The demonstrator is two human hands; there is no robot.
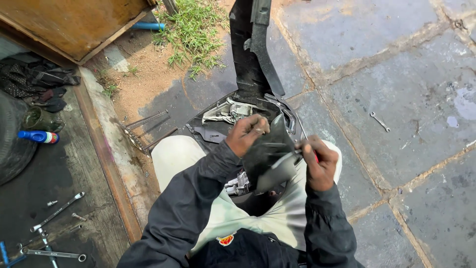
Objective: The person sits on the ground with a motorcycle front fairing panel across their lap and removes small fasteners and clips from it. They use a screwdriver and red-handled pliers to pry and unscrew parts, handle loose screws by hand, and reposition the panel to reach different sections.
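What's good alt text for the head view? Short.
Seen from above, a person's left hand and right hand grip a black plastic panel over their lap. Wrenches lie on the dark floor to the left, and one small wrench lies on the stone paving to the right.

Single head-worn view, steeply downward, close over lap and paved ground [411,99].

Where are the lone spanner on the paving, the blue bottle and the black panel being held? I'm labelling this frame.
Spanner [380,121], head view, mid-shaft.
Blue bottle [34,136], head view, its body.
Black panel [270,151], head view, its middle face.
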